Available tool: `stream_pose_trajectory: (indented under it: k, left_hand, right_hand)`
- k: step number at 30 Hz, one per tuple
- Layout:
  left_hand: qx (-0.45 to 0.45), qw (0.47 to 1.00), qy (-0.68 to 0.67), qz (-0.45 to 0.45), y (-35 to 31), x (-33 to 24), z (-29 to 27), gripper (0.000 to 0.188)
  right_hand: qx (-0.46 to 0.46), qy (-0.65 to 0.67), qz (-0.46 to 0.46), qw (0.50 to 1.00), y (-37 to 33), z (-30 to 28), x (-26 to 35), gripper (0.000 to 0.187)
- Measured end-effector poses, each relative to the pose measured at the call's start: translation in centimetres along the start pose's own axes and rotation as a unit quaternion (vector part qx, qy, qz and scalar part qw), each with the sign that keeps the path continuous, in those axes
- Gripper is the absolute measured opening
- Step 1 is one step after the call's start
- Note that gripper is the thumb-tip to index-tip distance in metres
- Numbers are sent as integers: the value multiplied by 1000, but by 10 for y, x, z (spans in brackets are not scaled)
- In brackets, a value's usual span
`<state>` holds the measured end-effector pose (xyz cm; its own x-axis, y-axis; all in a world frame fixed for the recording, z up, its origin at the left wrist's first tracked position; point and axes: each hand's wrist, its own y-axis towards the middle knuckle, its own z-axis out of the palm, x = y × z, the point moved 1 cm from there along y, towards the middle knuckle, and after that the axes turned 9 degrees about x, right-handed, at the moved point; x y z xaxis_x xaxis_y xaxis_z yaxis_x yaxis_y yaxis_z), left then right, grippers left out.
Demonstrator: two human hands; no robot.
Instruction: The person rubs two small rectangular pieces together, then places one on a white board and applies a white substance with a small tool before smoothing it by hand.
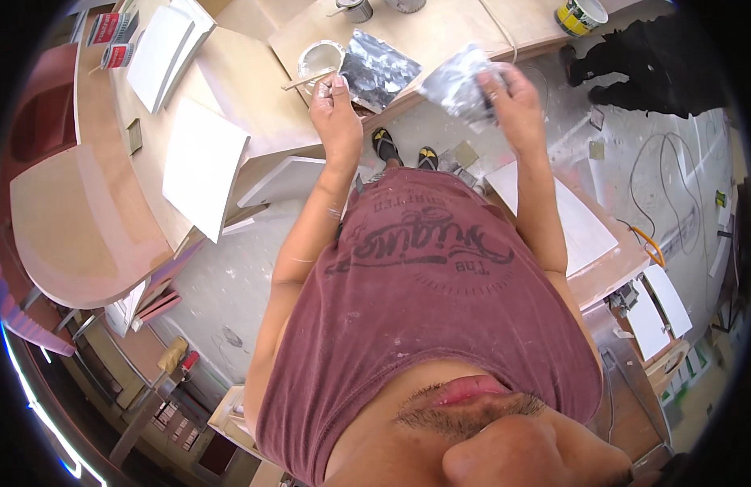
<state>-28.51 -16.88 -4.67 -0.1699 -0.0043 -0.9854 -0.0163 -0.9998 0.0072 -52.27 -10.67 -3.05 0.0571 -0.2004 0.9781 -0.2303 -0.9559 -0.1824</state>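
Observation:
My left hand (336, 126) is closed at the near left edge of a thin dark plate (381, 69) smeared with white and grey paste. Its thumb lies along that edge, while the other fingers are partly hidden. Beside those fingers, a flat wooden stick (298, 82) lies across a round tub (321, 57) with a pale, paste-coated inside. In my right hand (513, 105) is a second thin plate (461, 84), grey and also streaked with white paste. It is a short way right of the dark plate, apart from it, over the bench's near edge.
White panels (201, 166) lie on the wooden bench (254, 89) at left. Small tins (116, 55) stand at the far left, and a yellow-black tub (581, 16) at the far right. A black cloth-like heap (651, 69) and a loose cable (684, 170) are at right. Another white panel (570, 219) lies beside my right arm.

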Motion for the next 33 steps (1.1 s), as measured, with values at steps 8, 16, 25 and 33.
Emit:
stream_pose_trajectory:
  k: [8,16,25,33]
  left_hand:
    - [255,943,198,-80,-44,-14,-16,24]
    - [109,971,65,-201,-46,5,-79,21]
    - [25,967,-22,-252,-61,19,-79,18]
    - [64,970,97,-214,-60,37,-84,22]
  right_hand:
    - [61,55,80,993,3,-14,-30,22]
    - [-126,-352,195,907,-25,-151,-283,40]
    - [-98,-133,322,932,-77,-86,-326,45]
    - [-10,74,226,971,-63,-57,-274,46]
